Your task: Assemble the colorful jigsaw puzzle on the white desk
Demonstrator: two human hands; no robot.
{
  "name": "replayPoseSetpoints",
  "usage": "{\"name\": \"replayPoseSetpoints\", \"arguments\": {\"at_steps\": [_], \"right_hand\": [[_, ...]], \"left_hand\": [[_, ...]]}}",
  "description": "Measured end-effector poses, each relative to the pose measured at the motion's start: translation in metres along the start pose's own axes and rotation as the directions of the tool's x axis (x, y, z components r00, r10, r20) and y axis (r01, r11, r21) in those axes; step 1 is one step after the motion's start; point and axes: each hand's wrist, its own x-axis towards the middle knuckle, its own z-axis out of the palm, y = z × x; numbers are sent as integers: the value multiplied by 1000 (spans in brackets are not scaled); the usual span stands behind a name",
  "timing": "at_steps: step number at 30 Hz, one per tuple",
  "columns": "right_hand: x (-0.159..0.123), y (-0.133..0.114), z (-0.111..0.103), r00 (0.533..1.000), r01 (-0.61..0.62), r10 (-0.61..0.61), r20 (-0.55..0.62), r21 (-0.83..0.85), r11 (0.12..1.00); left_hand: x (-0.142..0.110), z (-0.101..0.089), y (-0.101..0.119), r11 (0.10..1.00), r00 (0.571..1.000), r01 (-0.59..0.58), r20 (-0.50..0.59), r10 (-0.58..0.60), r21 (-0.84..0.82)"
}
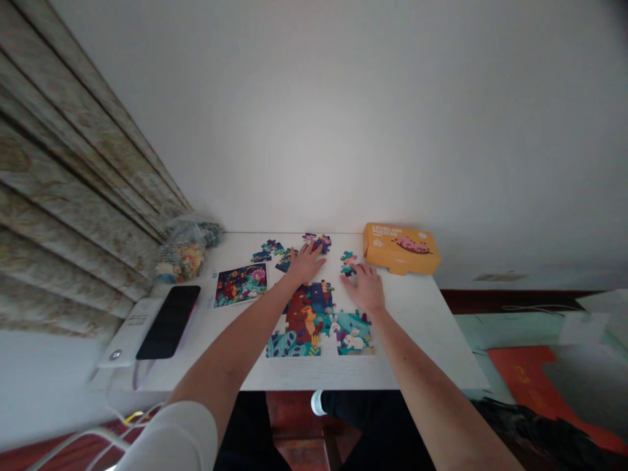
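Note:
My left hand (305,263) lies with its fingers spread on the white table (422,333), over the top edge of a partly joined jigsaw puzzle (314,320) with animal figures and rabbits. Its fingertips are beside loose dark teal pieces (286,261). My right hand (366,289) rests to the right of the puzzle. Its fingertips are on a small cluster of loose pieces (348,263), and I cannot tell whether it grips one. More loose pieces (316,243) lie at the far edge.
A printed puzzle picture card (240,285) lies left of the puzzle. An orange puzzle box (400,248) stands at the far right corner. A plastic bag of pieces (184,252) sits at the left corner, near a black phone (168,322) on a white pad (128,331) and a patterned curtain (63,190).

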Motion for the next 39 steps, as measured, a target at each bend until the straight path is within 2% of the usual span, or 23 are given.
{"name": "replayPoseSetpoints", "arguments": {"at_steps": [3,5,8,10,13,15,19,24,30,35,39], "right_hand": [[0,1,1,1000,6,-6,-3,-3,1000],[0,2,2,1000,9,-9,-4,-6,1000],[0,1,2,1000,8,-9,-7,-12,1000],[0,1,2,1000,7,-7,-10,-15,1000],[0,0,0,1000,6,-6,-5,-16,1000],[0,-1,0,1000,5,-5,-2,-19,1000],[0,0,0,1000,4,-4,3,-26,1000],[0,0,0,1000,6,-6,6,-30,1000],[0,1,1,1000,13,-14,-7,-26,1000],[0,1,1,1000,11,-11,-7,-25,1000],[0,1,0,1000,3,-3,2,-11,1000]], "left_hand": [[-6,-8,-10,999,996,23,-90,-20,27],[-11,-18,-27,988,973,147,-186,-135,50],[-16,-35,-63,926,894,376,-280,-351,40],[-18,-44,-88,898,872,440,-247,-422,22],[-17,-51,-115,912,904,409,-141,-403,15],[-15,-52,-124,923,917,385,-118,-382,2],[-8,-50,-126,929,922,361,-117,-369,-79],[-3,-45,-117,961,954,247,-146,-263,-121],[-9,-47,-110,988,981,155,-119,-151,26],[-14,-56,-115,949,951,294,-130,-279,114],[-16,-57,-117,949,950,295,-142,-279,108]]}}
